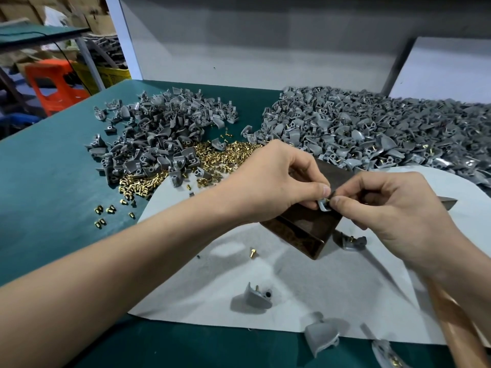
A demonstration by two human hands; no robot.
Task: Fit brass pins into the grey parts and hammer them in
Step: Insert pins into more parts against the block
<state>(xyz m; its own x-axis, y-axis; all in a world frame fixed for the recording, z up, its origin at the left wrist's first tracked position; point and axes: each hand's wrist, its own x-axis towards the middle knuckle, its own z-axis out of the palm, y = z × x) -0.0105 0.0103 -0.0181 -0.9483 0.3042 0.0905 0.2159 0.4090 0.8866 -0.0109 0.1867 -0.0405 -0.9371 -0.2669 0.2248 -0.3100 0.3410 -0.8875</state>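
One wide-angle camera is riding on the person's head, looking forward and down over the table (pixel 39 181) from its near edge toward its far edge; it is sitting close above the left hand (pixel 273 181) and right hand (pixel 393 208), which are filling the middle; the table's left edge is showing too.

Bare left hand (pixel 273 181): creased knuckles, faint tendon ridges on back, left thumbnail (pixel 326 191) short, trimmed. Bare left forearm (pixel 132 261): uncovered along whole visible length, smooth. Bare right hand (pixel 393 208): creased knuckles, right thumbnail (pixel 336 201) short. Bare right forearm (pixel 459 277): uncovered to frame edge.
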